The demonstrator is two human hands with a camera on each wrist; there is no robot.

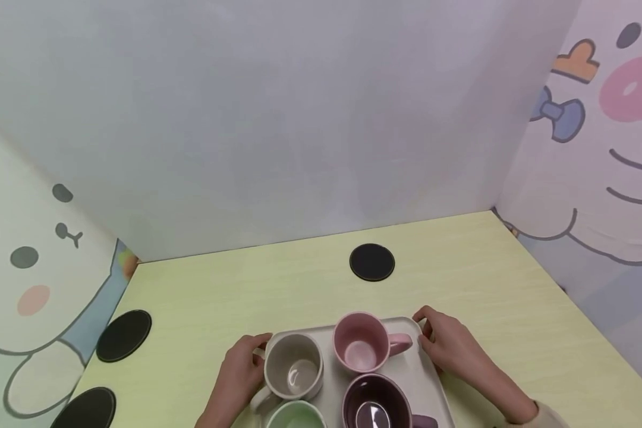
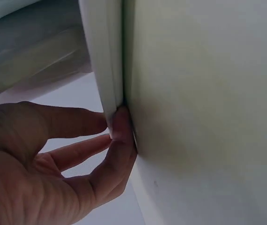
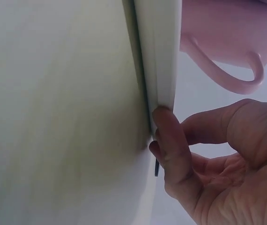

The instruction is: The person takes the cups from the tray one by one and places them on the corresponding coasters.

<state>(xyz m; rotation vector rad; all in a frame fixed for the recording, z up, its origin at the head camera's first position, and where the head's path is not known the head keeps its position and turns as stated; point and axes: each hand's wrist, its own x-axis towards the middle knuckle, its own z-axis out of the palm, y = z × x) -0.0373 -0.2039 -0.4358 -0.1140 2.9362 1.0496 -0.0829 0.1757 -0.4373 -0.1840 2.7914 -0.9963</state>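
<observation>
A pale rectangular tray [image 1: 422, 371] is at the near edge of the head view, its lower part cut off. It carries a beige mug [image 1: 275, 368], a pink mug [image 1: 348, 356], a dark purple mug [image 1: 364, 392] and a light green mug [image 1: 296, 419]. My left hand [image 1: 239, 371] grips the far left corner; in the left wrist view, thumb and fingers pinch the tray's rim [image 2: 103, 56]. At the far right corner my right hand [image 1: 452, 345] holds the rim likewise, beside the pink mug's handle [image 3: 232, 84], with fingertips tucked along the outer edge.
Three flat black discs lie on the light wooden table [image 1: 235, 291]: one behind the tray [image 1: 371, 262], one at the left edge [image 1: 124, 335] and one nearer [image 1: 84, 410]. A plain white wall [image 1: 299, 119] closes off the back, with cartoon-printed panels on both sides.
</observation>
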